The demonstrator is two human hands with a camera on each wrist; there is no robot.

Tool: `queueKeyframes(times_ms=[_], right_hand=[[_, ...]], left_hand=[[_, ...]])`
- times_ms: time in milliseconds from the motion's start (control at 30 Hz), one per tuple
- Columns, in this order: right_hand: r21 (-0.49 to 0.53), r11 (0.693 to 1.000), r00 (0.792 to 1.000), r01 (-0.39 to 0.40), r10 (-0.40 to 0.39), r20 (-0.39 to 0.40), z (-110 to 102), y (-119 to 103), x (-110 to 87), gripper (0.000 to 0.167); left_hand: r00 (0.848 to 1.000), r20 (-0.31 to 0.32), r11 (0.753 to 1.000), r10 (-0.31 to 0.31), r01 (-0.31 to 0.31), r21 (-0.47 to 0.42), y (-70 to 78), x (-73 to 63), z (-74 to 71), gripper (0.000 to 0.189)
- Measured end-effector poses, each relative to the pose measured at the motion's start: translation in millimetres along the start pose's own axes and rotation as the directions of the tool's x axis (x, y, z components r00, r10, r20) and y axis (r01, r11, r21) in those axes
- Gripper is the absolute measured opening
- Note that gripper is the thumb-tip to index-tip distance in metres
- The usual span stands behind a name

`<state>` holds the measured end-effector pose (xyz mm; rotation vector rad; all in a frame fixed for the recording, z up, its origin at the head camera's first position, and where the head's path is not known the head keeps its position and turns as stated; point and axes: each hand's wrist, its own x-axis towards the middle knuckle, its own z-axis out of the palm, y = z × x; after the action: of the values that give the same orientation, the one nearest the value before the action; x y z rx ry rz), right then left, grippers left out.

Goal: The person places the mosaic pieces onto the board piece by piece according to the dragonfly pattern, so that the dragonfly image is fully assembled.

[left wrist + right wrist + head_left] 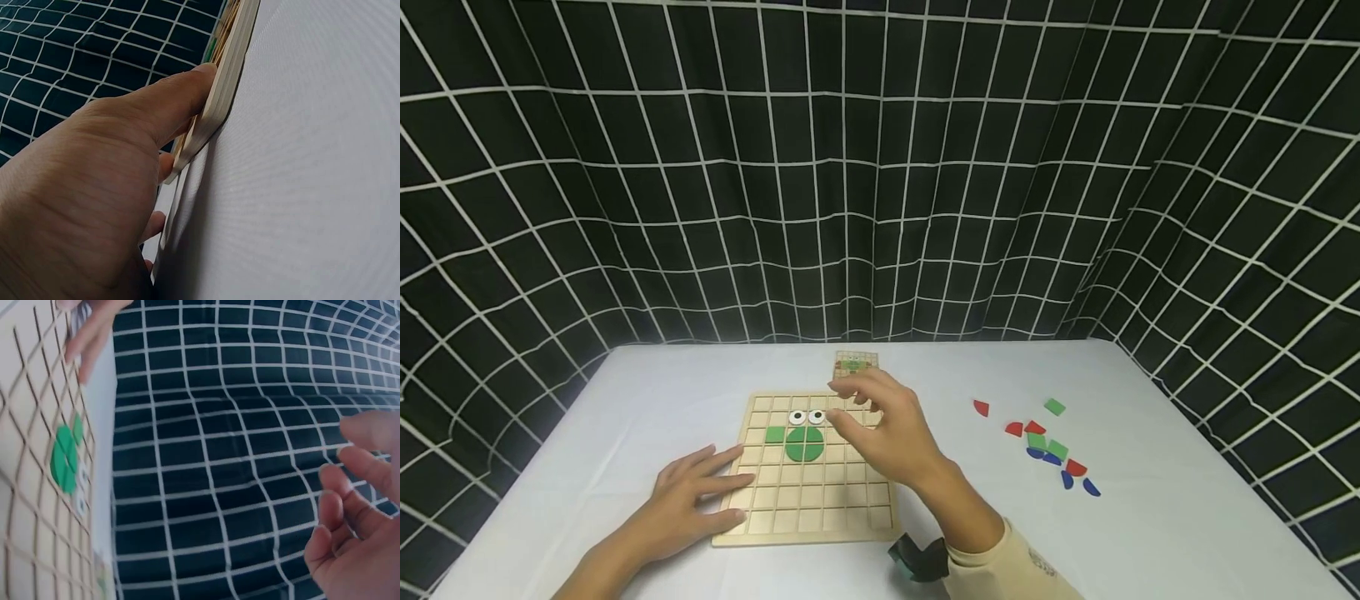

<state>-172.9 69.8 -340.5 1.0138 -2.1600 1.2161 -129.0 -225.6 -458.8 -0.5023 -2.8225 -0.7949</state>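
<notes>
On the white table lies a square wooden grid board (808, 521). Green quarter-round pieces (805, 454) form a circle on it, below two round eye pieces (817, 417). A green square piece (774, 434) sits just left of them. My left hand (676, 507) rests at the board's left rim, fingers spread; in the left wrist view its thumb (181, 94) touches the rim. My right hand (891, 429) hovers over the board's right part with nothing between its loosely bent fingers. The right wrist view shows its thumb and fingertips (331, 506) apart.
Behind the board lies a small pattern card (855, 363), partly hidden by my right hand. Loose red pieces (1077, 468), green squares (1055, 407) and blue pieces (1092, 487) are scattered at the right. A black grid-patterned curtain (865, 208) surrounds the table's back and sides.
</notes>
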Motion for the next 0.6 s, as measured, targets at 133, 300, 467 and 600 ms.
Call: queueKeyframes(times_ms=[133,300,467,600], right_hand=[[0.013,0.999,0.999,0.031,-0.031,-0.022,-24,3,-5.2,0.029],[-0.010,1.000,1.000,0.021,-0.021,-0.011,-56,10,-14.9,0.031],[-0.025,0.997,0.997,0.075,-0.075,-0.001,-84,23,-25.6,0.036],[0.021,0.992,0.992,0.127,-0.126,-0.017,-104,35,-32.1,0.043]], left_hand=[[1.000,0.004,1.000,-0.010,0.010,0.005,1.2,1.3,-0.4,0.042],[1.000,0.016,1.000,-0.027,0.027,0.005,2.4,3.2,-1.1,0.042],[0.999,0.029,0.999,-0.044,0.044,-0.003,2.6,2.8,-0.9,0.043],[0.999,0.024,0.999,-0.042,0.042,-0.002,1.7,1.6,-0.5,0.042]])
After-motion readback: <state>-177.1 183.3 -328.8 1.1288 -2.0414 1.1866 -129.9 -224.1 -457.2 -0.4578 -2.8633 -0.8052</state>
